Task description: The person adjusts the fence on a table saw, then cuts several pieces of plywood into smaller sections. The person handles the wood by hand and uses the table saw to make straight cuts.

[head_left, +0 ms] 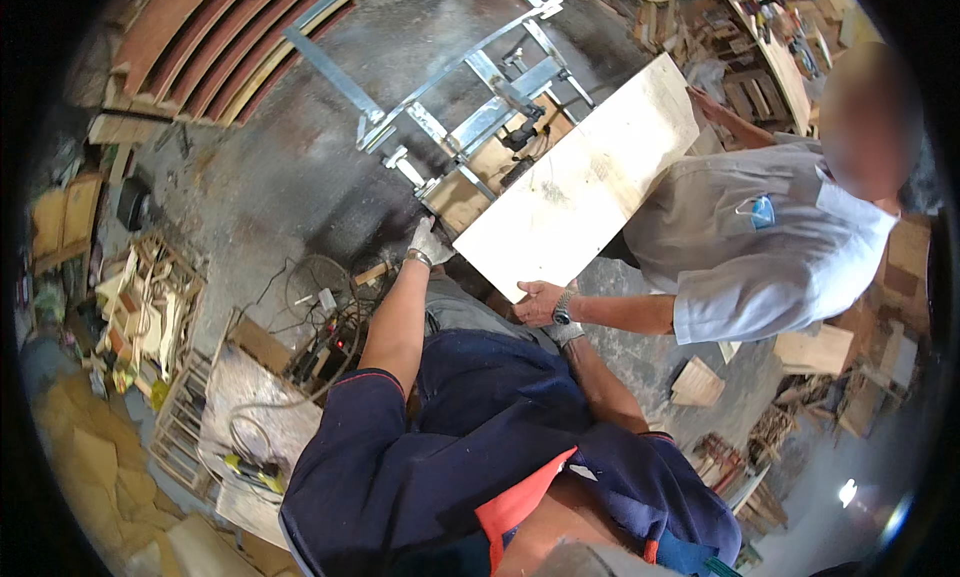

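Wood fills the middle of my view: a big pale plywood board [580,177] that lies tilted across a metal frame stand [470,87]. My left hand [428,243], in a grey glove, is up at the near left corner of the board, and its fingers look curled on the edge there. My right hand [565,333], gloved too, is low under the near edge, and I cannot tell if it is shut on the board or only close to it. Another person in a light grey shirt [750,247] stands on my right, and that person's bare hand with a wrist watch [543,302] grips the near edge just above my right hand.

To hold this well, I think both my hands should sit firm on the edge, well apart, so the board stays level and does not slip. I should keep my fingers out from between the board and the frame, and go along with the other person, not against them.

Some things are hard to see. The board hides what lies under it on the stand. My own dark blue shirt [480,447] covers the floor near my feet. The far end of the board bends away near the rim, and the wood piles [150,307] around me are blurry
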`<action>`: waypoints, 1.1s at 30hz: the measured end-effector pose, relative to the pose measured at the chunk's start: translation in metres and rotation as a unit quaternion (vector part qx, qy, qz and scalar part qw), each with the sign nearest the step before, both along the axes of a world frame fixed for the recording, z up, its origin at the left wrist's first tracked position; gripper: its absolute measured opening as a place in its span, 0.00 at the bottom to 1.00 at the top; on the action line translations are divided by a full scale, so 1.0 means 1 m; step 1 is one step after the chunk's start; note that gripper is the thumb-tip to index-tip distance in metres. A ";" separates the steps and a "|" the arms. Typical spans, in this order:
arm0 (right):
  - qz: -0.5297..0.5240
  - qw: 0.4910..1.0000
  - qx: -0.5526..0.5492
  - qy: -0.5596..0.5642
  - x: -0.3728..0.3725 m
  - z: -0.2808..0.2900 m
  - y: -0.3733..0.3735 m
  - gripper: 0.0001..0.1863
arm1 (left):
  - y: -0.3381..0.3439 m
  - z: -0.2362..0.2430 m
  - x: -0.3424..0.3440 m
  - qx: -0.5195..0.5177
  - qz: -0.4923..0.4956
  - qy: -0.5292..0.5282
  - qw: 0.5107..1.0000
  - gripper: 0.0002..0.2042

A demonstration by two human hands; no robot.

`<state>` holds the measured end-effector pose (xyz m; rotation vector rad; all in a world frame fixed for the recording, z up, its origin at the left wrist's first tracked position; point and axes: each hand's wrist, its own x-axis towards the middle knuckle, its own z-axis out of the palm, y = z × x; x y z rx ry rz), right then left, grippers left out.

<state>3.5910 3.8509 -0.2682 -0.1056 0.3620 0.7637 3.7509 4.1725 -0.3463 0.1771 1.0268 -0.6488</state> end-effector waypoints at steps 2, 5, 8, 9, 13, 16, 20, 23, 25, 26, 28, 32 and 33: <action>0.099 0.995 0.007 0.023 0.012 0.003 0.008 0.53 | -0.002 -0.026 0.016 0.002 -0.034 0.037 0.999 0.22; -0.026 0.976 -0.186 0.114 0.021 0.030 0.023 0.45 | -0.002 -0.070 0.022 -0.078 -0.035 0.160 0.983 0.17; -0.134 0.892 -0.414 0.125 0.030 0.051 0.046 0.38 | -0.030 -0.107 0.008 0.124 -0.112 -0.010 0.986 0.14; -0.204 0.864 -0.431 0.158 0.034 0.052 0.055 0.35 | -0.035 -0.117 0.006 0.171 -0.107 -0.088 0.975 0.13; -0.311 0.737 -0.575 0.174 0.053 0.039 0.084 0.33 | -0.042 -0.136 -0.002 -0.040 -0.018 -0.099 0.994 0.12; -0.180 0.570 -0.732 0.327 0.061 0.032 0.085 0.32 | -0.037 -0.136 0.000 -0.106 -0.018 -0.089 0.990 0.15; -0.137 0.515 -0.791 0.300 0.062 0.030 0.078 0.35 | -0.040 -0.144 0.006 -0.052 -0.038 0.031 0.997 0.14; -0.211 0.546 -0.755 0.295 0.062 0.026 0.074 0.34 | -0.041 -0.158 0.007 -0.060 -0.041 0.004 0.997 0.13; -0.221 0.550 -0.745 0.306 0.062 0.023 0.072 0.34 | -0.038 -0.167 0.005 -0.158 -0.042 -0.041 0.986 0.12; -0.231 0.552 -0.741 0.304 0.062 0.021 0.072 0.33 | -0.035 -0.171 0.003 -0.159 -0.051 -0.047 0.985 0.12; -0.225 0.561 -0.738 0.300 0.062 0.021 0.072 0.33 | -0.030 -0.176 -0.002 -0.162 -0.071 -0.057 0.983 0.13; -0.246 0.567 -0.723 0.307 0.064 0.024 0.075 0.33 | -0.028 -0.185 -0.011 -0.231 -0.016 0.038 0.972 0.14; -0.254 0.565 -0.720 0.313 0.065 0.024 0.076 0.33 | -0.029 -0.188 -0.012 -0.219 -0.039 0.004 0.975 0.14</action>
